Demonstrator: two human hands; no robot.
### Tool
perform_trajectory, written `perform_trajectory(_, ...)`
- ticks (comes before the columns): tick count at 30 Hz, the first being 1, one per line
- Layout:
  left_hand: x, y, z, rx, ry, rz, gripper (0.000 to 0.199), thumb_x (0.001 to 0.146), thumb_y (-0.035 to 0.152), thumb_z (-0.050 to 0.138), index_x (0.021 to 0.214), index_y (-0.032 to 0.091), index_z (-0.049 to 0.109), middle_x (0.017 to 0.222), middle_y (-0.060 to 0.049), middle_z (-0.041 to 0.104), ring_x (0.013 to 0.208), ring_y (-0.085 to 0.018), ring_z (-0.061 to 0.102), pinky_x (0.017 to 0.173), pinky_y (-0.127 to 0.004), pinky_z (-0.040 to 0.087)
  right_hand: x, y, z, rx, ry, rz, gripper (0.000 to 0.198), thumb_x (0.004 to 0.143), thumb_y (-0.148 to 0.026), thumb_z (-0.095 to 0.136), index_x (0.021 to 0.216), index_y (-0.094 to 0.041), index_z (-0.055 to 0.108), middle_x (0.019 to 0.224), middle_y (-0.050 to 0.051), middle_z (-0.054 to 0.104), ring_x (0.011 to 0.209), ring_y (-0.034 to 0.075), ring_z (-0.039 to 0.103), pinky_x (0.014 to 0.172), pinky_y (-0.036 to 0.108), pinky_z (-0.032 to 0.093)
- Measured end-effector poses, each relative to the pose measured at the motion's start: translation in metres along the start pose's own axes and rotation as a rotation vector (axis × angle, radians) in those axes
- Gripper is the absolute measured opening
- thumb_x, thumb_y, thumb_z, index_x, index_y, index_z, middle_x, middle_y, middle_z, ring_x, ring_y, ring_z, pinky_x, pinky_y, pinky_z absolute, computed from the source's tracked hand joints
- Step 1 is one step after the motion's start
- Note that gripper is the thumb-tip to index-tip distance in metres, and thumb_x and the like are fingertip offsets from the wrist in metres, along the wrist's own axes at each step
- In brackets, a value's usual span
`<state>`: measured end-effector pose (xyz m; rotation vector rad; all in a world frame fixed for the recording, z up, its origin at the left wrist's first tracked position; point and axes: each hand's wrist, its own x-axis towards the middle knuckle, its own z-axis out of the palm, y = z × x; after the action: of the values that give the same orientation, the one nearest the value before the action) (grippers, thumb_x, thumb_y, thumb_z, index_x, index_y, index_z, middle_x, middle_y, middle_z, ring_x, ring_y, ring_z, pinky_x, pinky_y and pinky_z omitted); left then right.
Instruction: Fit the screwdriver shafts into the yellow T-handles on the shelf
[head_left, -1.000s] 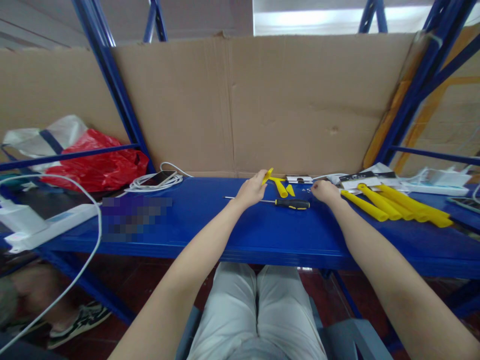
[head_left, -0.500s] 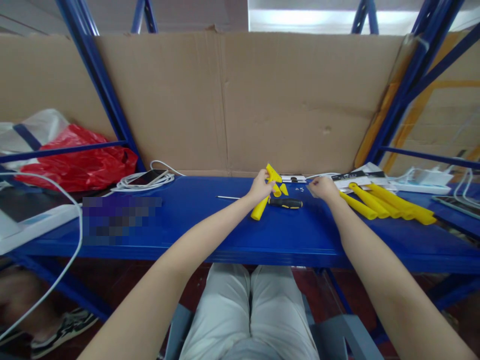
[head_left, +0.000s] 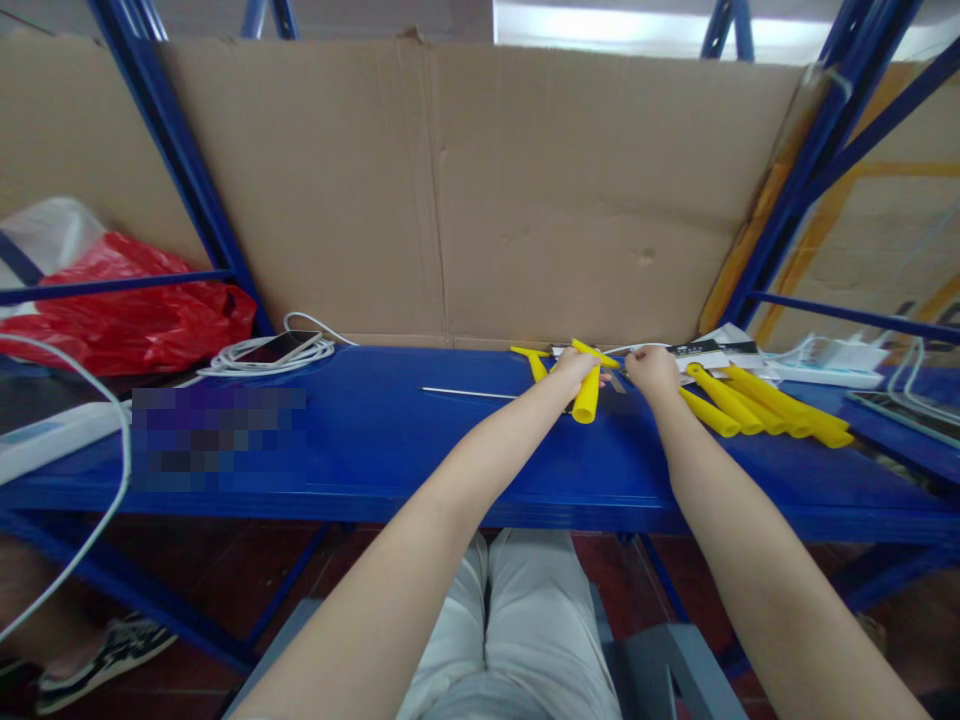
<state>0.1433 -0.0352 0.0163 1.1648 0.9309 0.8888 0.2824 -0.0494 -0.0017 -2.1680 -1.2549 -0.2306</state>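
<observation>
My left hand (head_left: 576,368) is closed around a yellow T-shaped plastic handle (head_left: 586,402), its round tube end facing me and its crosspiece up at the back. Close by on the right, my right hand (head_left: 651,368) has its fingers pinched together. A small flat, pale piece (head_left: 618,383) shows beside those fingertips; whether they hold it is unclear. Left of my left hand, another yellow T-shaped handle (head_left: 537,364) lies on the blue table. A screwdriver (head_left: 466,393) rests in front of it, with its grip hidden by my left arm.
Several yellow tube handles (head_left: 750,402) lie right of my right hand, before printed packaging (head_left: 716,350). Further right is a white power strip (head_left: 829,373). A phone on a coiled white cable (head_left: 270,352) and a red bag (head_left: 135,310) are at left. Cardboard (head_left: 540,200) stands behind the table (head_left: 420,460).
My left hand has moved right with the yellow handle, close to my right hand. The other yellow handle behind it now shows. My right hand stays pinched in nearly the same place.
</observation>
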Motion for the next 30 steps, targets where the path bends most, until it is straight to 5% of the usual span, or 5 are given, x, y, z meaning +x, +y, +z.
perform_trajectory(5,0.005,0.002,0.003,-0.073,-0.02,-0.162,0.036,0.094,0.004,0.052,0.13,0.003,0.057,0.1,-0.015,0.075,0.063,-0.012,0.07,0.047,-0.015,0.049,0.003,0.002,0.001,-0.001,0.016,0.032,0.039,0.091,-0.03,0.046,0.107,-0.015,0.079,0.114,0.023,0.073,0.109,0.035,0.067,0.091,0.041,0.052)
perform_trajectory(11,0.008,0.011,-0.019,-0.103,-0.017,-0.08,0.038,0.094,0.005,0.051,0.131,0.004,0.057,0.109,-0.019,0.075,0.066,-0.013,0.072,0.045,-0.016,0.049,0.003,-0.002,0.004,-0.03,-0.052,-0.088,0.038,0.091,-0.024,0.047,0.109,-0.013,0.079,0.114,0.021,0.076,0.11,0.033,0.069,0.091,0.038,0.053)
perform_trajectory(21,-0.004,0.024,-0.137,0.667,0.293,0.711,0.046,0.086,0.002,0.06,0.128,0.019,0.062,0.136,-0.011,0.068,0.12,-0.022,0.068,0.102,-0.038,0.056,-0.002,-0.015,0.013,-0.222,-0.407,-0.375,0.048,0.082,-0.01,0.051,0.115,-0.028,0.08,0.134,0.005,0.071,0.132,0.028,0.059,0.109,0.045,0.046)
perform_trajectory(25,-0.011,0.007,-0.171,1.058,0.195,0.965,0.045,0.088,0.002,0.055,0.125,0.023,0.07,0.138,-0.008,0.068,0.132,-0.021,0.061,0.115,-0.042,0.045,-0.005,-0.016,0.012,-0.265,-0.442,-0.372,0.05,0.083,-0.009,0.049,0.119,-0.027,0.079,0.139,0.006,0.068,0.135,0.031,0.056,0.112,0.052,0.044)
perform_trajectory(30,-0.014,-0.015,-0.168,1.367,0.048,1.039,0.045,0.093,0.004,0.05,0.125,0.027,0.072,0.14,-0.004,0.067,0.126,-0.02,0.064,0.111,-0.045,0.049,-0.006,-0.016,0.015,-0.302,-0.448,-0.368,0.053,0.086,-0.012,0.047,0.128,-0.029,0.074,0.145,0.007,0.063,0.139,0.033,0.05,0.115,0.056,0.039)
